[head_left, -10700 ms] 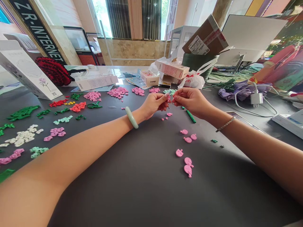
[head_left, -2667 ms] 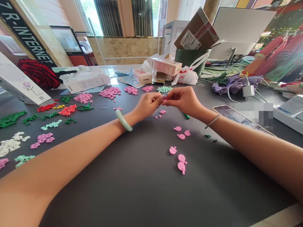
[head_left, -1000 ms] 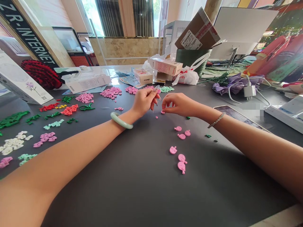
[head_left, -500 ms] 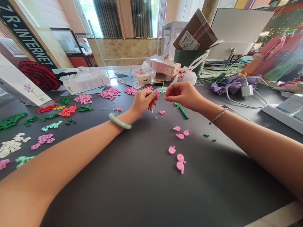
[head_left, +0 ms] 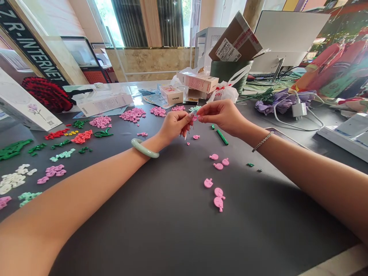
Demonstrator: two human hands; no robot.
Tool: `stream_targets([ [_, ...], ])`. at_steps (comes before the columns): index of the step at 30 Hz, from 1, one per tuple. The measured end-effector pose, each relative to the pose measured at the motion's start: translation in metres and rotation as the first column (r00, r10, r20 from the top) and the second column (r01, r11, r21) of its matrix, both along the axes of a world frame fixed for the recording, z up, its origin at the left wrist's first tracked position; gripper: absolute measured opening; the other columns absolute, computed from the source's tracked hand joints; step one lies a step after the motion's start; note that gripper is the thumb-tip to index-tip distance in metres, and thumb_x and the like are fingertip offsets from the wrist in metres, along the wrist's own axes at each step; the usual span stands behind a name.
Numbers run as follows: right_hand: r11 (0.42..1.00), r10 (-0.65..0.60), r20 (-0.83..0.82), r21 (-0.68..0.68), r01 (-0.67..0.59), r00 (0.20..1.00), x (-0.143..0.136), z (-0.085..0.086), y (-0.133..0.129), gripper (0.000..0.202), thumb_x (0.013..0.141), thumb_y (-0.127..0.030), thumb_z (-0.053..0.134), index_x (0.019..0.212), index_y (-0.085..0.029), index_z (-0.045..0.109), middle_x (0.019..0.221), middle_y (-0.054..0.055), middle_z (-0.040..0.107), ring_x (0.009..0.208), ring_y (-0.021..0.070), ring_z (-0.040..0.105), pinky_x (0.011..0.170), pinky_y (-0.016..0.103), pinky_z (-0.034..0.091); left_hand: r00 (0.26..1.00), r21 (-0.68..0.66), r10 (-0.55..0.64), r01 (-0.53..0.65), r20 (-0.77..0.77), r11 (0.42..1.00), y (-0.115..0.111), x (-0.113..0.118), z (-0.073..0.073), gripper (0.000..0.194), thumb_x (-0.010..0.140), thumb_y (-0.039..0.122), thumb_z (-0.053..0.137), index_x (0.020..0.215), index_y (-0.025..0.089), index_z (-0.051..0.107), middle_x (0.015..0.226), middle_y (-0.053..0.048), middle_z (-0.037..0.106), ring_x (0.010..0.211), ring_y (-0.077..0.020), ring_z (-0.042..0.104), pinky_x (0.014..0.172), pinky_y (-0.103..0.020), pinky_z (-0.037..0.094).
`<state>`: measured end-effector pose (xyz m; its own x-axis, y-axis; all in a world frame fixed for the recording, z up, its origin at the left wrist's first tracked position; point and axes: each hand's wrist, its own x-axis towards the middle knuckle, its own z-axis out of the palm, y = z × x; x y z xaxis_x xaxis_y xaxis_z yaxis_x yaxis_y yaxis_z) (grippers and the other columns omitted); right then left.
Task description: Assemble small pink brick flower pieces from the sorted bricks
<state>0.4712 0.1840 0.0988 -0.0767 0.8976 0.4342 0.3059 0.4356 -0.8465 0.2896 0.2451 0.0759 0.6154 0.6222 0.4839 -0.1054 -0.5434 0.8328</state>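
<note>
My left hand (head_left: 176,124) is closed in a pinch on a small pink building brick (head_left: 194,118), partly hidden by the fingers. My right hand (head_left: 220,115) has its fingertips pinched together against that brick; whatever lies between them is too small to make out. Below the hands lie a loose pink piece (head_left: 196,137) and a tinier pink bit (head_left: 188,143). A dark green stick piece (head_left: 222,137) rests under the right wrist. Nearer to me are several round pink pieces with tabs (head_left: 218,192).
Sorted piles cover the table's left: pink bricks (head_left: 132,114), red pieces (head_left: 82,137), green pieces (head_left: 15,148), white pieces (head_left: 13,180). Boxes (head_left: 198,81) and a plastic bag (head_left: 227,94) stand behind the hands. Purple flowers (head_left: 266,107) and a charger (head_left: 299,110) with its cable lie right.
My right hand has moved slightly left, so its fingertips now meet the left hand's fingertips at the pink brick. The left hand stays nearly in place.
</note>
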Motion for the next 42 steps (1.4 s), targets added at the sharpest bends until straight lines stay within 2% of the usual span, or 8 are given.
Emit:
stream_targets([
  [5,1.0,-0.002,-0.015,-0.017,0.002,1.0,-0.002,-0.0013,-0.0011,0.026,0.061,-0.032,0.088,0.075,-0.016,0.073,0.076,0.003,0.07,0.073,0.0149,0.064,0.07,0.032,0.055,0.999,0.039,-0.012,0.013,-0.033,0.999,-0.0007,0.0004,0.0001,0.061,0.075,0.074,0.062,0.062,0.015,0.058,0.046,0.004,0.051,0.035,-0.0058,0.048,0.035,-0.02,0.032],
  [10,0.999,-0.022,-0.01,-0.039,0.022,1.0,-0.0029,-0.0034,-0.0008,0.02,0.065,-0.025,0.087,0.073,-0.016,0.072,0.071,0.003,0.068,0.064,0.0126,0.061,0.063,0.03,0.052,0.999,0.066,0.002,0.0,-0.041,0.998,-0.0001,0.0014,-0.0011,0.061,0.076,0.075,0.061,0.062,0.015,0.057,0.047,0.003,0.051,0.035,-0.006,0.048,0.035,-0.021,0.032],
  [15,0.992,-0.017,-0.086,-0.122,0.007,0.996,-0.0044,-0.0046,-0.0015,0.02,0.063,-0.023,0.088,0.068,-0.016,0.07,0.065,0.001,0.065,0.058,0.01,0.056,0.057,0.027,0.05,0.999,0.095,0.007,-0.003,-0.04,0.995,0.0001,0.0009,-0.0012,0.062,0.074,0.075,0.061,0.061,0.015,0.057,0.047,0.003,0.051,0.035,-0.006,0.048,0.035,-0.021,0.033],
  [23,0.966,-0.045,-0.184,-0.26,-0.005,0.982,-0.0074,-0.003,-0.0038,0.019,0.064,-0.016,0.087,0.072,-0.017,0.07,0.066,0.002,0.067,0.059,0.0112,0.059,0.06,0.028,0.053,0.999,0.113,0.023,-0.017,-0.05,0.993,0.0003,0.0009,-0.0024,0.06,0.077,0.074,0.06,0.063,0.015,0.057,0.047,0.003,0.051,0.035,-0.0061,0.048,0.035,-0.02,0.034],
  [34,0.947,-0.008,-0.218,-0.316,-0.063,0.976,-0.0101,-0.0001,-0.0082,0.012,0.066,-0.014,0.085,0.067,-0.016,0.072,0.069,0.001,0.065,0.065,0.0086,0.058,0.063,0.022,0.051,1.0,0.131,0.019,-0.016,-0.02,0.991,-0.0016,0.0014,-0.0014,0.063,0.073,0.076,0.06,0.062,0.014,0.056,0.046,0.004,0.05,0.034,-0.0048,0.047,0.034,-0.017,0.035],
  [42,0.933,0.001,-0.242,-0.349,-0.088,0.97,-0.0095,-0.0009,-0.0079,0.011,0.066,-0.015,0.086,0.066,-0.016,0.075,0.069,0.002,0.067,0.065,0.0093,0.058,0.062,0.022,0.053,0.999,0.144,0.042,-0.04,-0.011,0.989,-0.0019,0.0025,-0.0026,0.064,0.072,0.077,0.061,0.062,0.014,0.057,0.048,0.004,0.05,0.034,-0.0042,0.047,0.034,-0.017,0.036],
])
